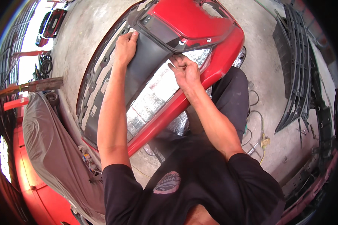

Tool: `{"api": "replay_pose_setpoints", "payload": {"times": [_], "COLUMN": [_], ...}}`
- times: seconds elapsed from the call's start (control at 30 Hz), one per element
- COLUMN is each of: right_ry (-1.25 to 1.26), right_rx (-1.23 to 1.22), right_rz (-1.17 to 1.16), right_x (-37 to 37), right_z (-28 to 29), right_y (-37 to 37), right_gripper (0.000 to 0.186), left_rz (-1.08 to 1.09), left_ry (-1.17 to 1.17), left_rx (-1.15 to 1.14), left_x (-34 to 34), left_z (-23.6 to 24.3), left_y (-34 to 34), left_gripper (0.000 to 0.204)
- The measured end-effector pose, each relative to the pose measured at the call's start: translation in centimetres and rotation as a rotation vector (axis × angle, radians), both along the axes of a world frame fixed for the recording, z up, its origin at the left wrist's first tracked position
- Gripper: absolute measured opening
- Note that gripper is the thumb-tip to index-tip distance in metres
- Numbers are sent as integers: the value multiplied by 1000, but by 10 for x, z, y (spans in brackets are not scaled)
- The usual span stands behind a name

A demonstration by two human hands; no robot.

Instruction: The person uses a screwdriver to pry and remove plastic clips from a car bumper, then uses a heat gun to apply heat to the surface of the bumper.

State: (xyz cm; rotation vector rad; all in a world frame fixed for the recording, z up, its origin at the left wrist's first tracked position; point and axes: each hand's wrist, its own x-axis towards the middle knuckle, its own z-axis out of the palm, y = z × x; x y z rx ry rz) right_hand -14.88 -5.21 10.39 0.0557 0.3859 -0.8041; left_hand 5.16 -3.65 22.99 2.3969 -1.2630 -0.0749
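Note:
A red bumper cover (223,65) lies across my leg, with a black plastic panel (144,62) along its inside and a silver foil-like sheet (154,93) showing in the opening. My left hand (125,48) grips the black panel near its upper end, thumb along the top edge. My right hand (184,73) is at the panel's right edge, just below a black-framed section (167,35); its fingers are bent and apart, the upper fingertips touching that edge and partly hidden.
Black grille pieces (294,67) lie along the right, near a cord with a yellow connector (265,141) on the concrete floor (274,165). At left are a grey cover (52,138) over something, a red metal object (33,180) and a wooden beam (45,84).

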Motion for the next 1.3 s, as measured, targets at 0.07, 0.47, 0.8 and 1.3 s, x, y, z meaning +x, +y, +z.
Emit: {"api": "replay_pose_setpoints", "payload": {"times": [0.07, 0.47, 0.8, 1.3], "right_ry": [4, -109, -26, 196], "right_rx": [1, -13, 23, -22], "right_rz": [-3, 0, 7, 154], "right_x": [0, 2, -3, -3], "right_z": [-2, -19, -4, -19], "right_y": [0, -1, 2, 7], "right_gripper": [14, 12, 13, 10], "left_rz": [-4, -6, 0, -195], "left_ry": [34, 0, 0, 22], "left_rx": [33, 12, 25, 24], "left_x": [0, 4, 5, 31], "left_z": [2, -6, -4, -6], "left_y": [-1, -3, -2, 1], "left_gripper": [41, 41, 41, 45]}}
